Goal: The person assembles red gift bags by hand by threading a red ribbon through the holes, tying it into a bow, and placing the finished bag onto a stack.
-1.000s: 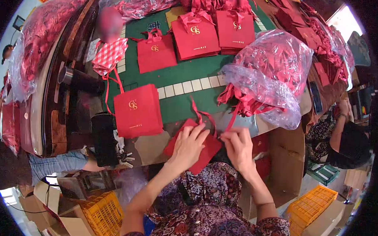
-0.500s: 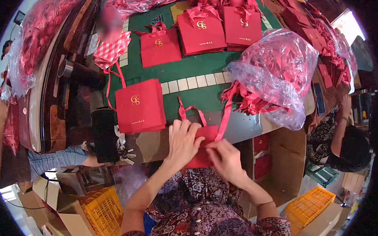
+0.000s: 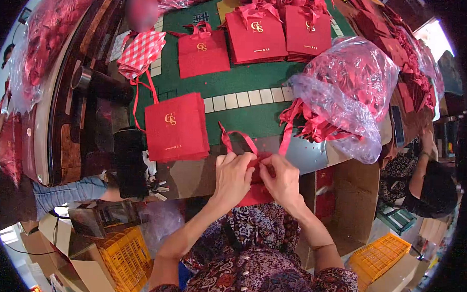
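Observation:
At the table's near edge, a small red paper bag [image 3: 254,196] is held between my two hands, its top partly hidden by them. My left hand [image 3: 233,178] grips the bag's upper left side, thumb pressed against it. My right hand [image 3: 281,181] is closed in a pinch at the upper right, where a red ribbon [image 3: 285,139] comes out above the fingers. Another loop of red ribbon [image 3: 240,138] stands above my left hand. The fingertips nearly meet, and what exactly lies between them is partly hidden.
Left of my hands lies a stack of red bags [image 3: 176,127]; more bags with ribbon handles [image 3: 257,38] lie farther back. A clear plastic sack of red ribbons [image 3: 349,83] sits on the right. A cardboard box [image 3: 352,201] stands below the edge. Other people sit at both sides.
My right hand has moved up and slightly left, closer to my left hand. The right ribbon now shows less length above the fingers. The whole view has shifted slightly.

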Demonstrator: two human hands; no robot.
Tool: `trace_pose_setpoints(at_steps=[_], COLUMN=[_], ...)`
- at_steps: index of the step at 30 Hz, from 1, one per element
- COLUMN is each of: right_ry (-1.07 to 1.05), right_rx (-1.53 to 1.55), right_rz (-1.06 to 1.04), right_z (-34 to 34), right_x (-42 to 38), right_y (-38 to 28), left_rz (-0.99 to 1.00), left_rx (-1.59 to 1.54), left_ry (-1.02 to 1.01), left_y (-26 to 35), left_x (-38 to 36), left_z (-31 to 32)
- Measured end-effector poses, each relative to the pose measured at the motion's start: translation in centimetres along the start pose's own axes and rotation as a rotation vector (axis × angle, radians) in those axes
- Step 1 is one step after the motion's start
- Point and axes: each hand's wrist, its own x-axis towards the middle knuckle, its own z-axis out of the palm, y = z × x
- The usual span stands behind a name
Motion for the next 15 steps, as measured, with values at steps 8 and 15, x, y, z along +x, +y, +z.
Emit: trace_pose_setpoints(at_steps=[8,15], right_ry=[0.022,-0.039], right_rx=[-0.068,0.025], right_rz=[-0.131,-0.019], right_z=[0.2,-0.18], right_x=[0.19,0.37], right_y=[0.01,-0.14], left_rz=[-0.066,-0.118], left_rx=[-0.049,-0.121], left_ry=[0.005,-0.001], left_y=[-0.16,-0.14], left_x=[-0.05,-0.64], left_z=[-0.27,0.45])
